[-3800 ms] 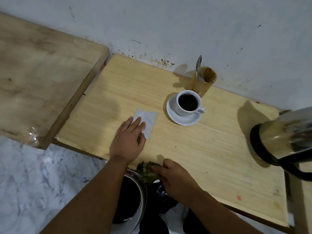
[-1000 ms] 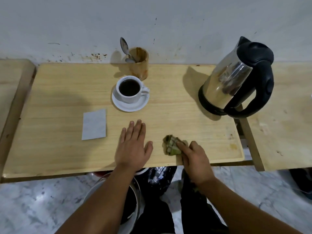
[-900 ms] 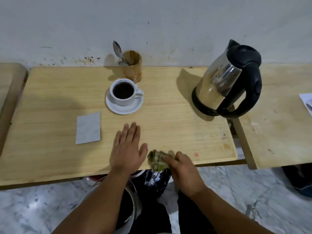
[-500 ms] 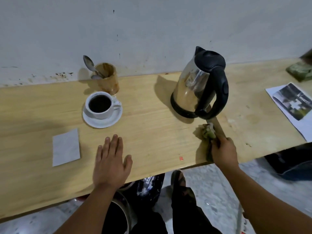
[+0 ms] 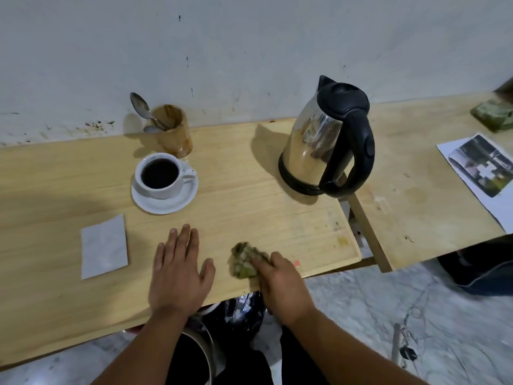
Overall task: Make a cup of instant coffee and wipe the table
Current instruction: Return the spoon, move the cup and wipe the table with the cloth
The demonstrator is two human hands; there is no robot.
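Observation:
A white cup of black coffee point(image 5: 160, 175) stands on a white saucer point(image 5: 186, 200) on the wooden table point(image 5: 241, 201). Behind it is a brown stained cup point(image 5: 173, 131) holding a spoon point(image 5: 142, 108). A steel kettle point(image 5: 323, 140) with a black handle stands at the right. My right hand point(image 5: 280, 284) presses a crumpled green cloth point(image 5: 245, 259) onto the table near the front edge. My left hand point(image 5: 180, 273) lies flat on the table, fingers spread, holding nothing. A white sachet point(image 5: 104, 247) lies left of it.
A second wooden table point(image 5: 422, 207) adjoins on the right, with a printed sheet point(image 5: 483, 168) and a green packet point(image 5: 492, 115). A metal pot point(image 5: 206, 354) and a dark bag point(image 5: 241, 309) sit under the front edge. The wall runs close behind.
My right hand has dragged the cloth from beside the kettle back left to the front edge near my left hand. My left hand has stayed flat on the table.

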